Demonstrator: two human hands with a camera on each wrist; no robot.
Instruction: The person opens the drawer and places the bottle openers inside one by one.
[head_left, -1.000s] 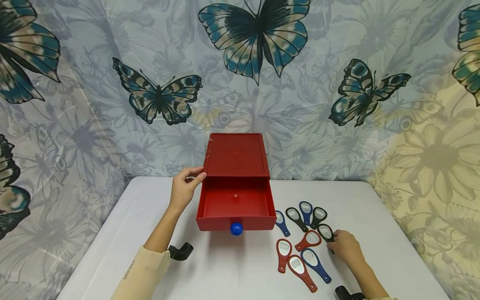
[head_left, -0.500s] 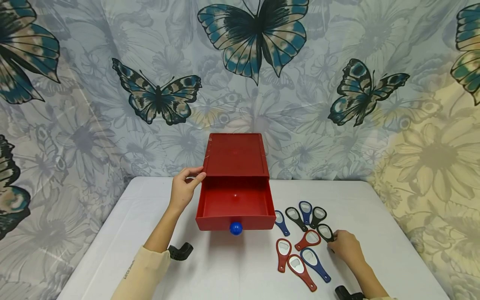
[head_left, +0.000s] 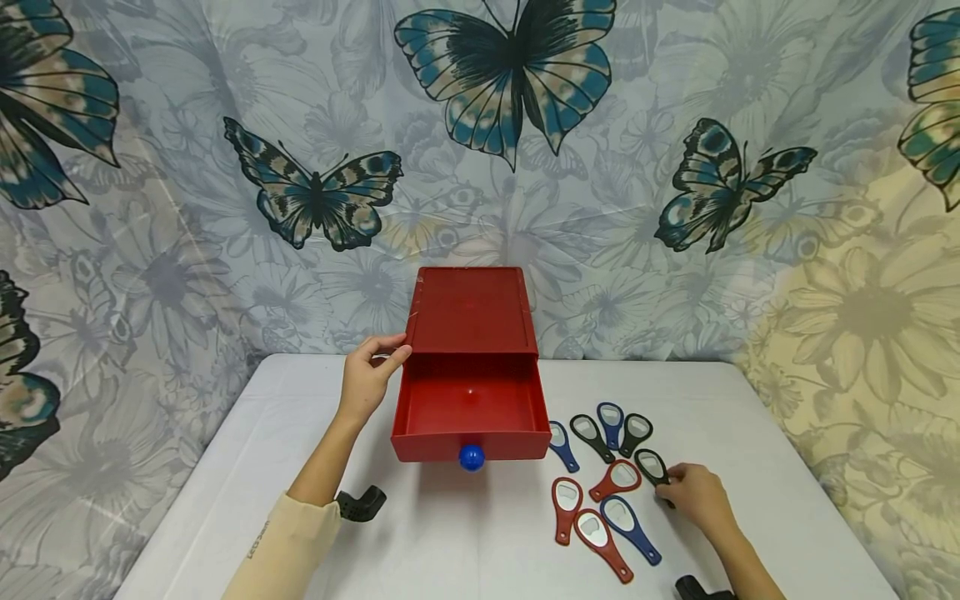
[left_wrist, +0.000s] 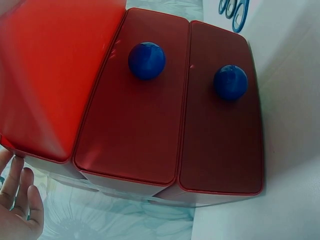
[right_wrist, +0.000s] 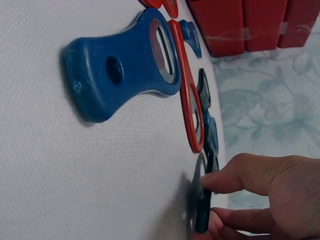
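Observation:
A red drawer unit [head_left: 472, 308] stands on the white table with its top drawer [head_left: 470, 446] pulled out and nothing inside. My left hand [head_left: 363, 383] rests its fingertips against the unit's left side, by the top panel's front corner. In the left wrist view its extended fingers [left_wrist: 22, 192] touch the side, and two closed drawers with blue knobs [left_wrist: 146, 61] show. On the right, my right hand [head_left: 697, 497] pinches the handle of a black bottle opener [head_left: 651, 465] between thumb and fingers. The right wrist view shows that handle [right_wrist: 204, 210] tilted up near the tabletop.
Several other bottle openers lie close together left of my right hand: a red one [head_left: 603, 546], a blue one [head_left: 632, 531] and black ones [head_left: 592, 437] among them. Another blue opener [head_left: 564, 447] lies against the drawer's right side in view. Butterfly-printed cloth [head_left: 517, 225] hangs behind the table [head_left: 300, 458].
My right hand has shifted very slightly toward the front and right, staying at the black bottle opener's handle. The left hand and the drawer unit hold still.

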